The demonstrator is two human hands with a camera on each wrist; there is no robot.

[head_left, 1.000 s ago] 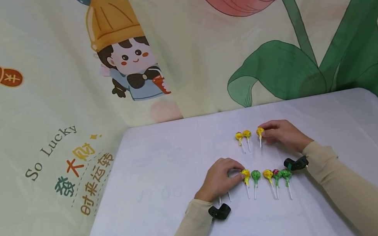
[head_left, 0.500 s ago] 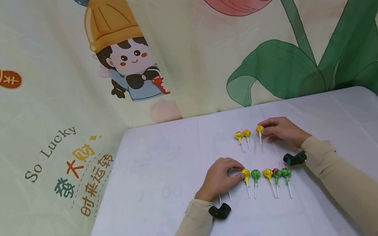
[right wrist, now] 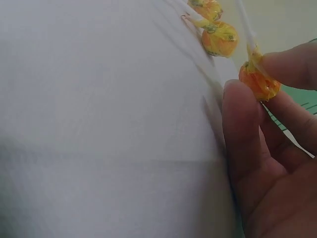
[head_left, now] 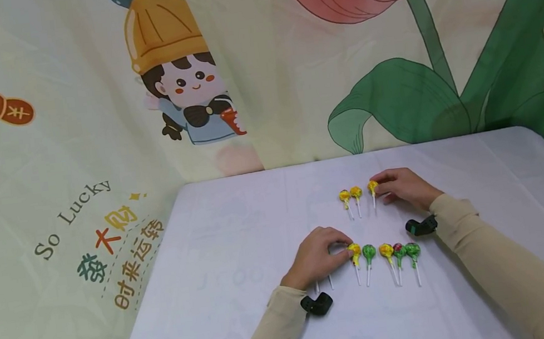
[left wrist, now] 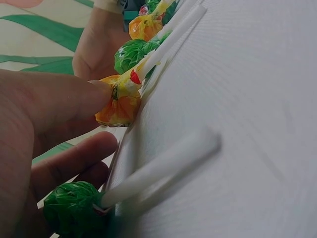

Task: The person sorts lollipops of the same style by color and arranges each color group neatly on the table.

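My left hand (head_left: 318, 256) pinches the head of a yellow lollipop (head_left: 354, 251) in the front row. In the left wrist view the thumb lies on that yellow wrapper (left wrist: 119, 106), and a green lollipop (left wrist: 74, 208) sits under the hand by the lower fingers. Farther back, my right hand (head_left: 405, 187) holds another yellow lollipop (head_left: 372, 186) by its head, between thumb and fingers. Its stick points toward the front of the table. Two yellow lollipops (head_left: 356, 192) lie just left of it, side by side.
Right of the left hand, a green lollipop (head_left: 369, 252) lies in the front row. Beyond it are a yellow one (head_left: 386, 251), a red-and-green one (head_left: 399, 252) and a green one (head_left: 413, 251). A printed cloth (head_left: 272, 80) hangs behind the white table (head_left: 238, 223).
My right hand has shifted slightly left and back with its yellow lollipop, a little nearer the two yellow ones. The left hand has stayed in place.
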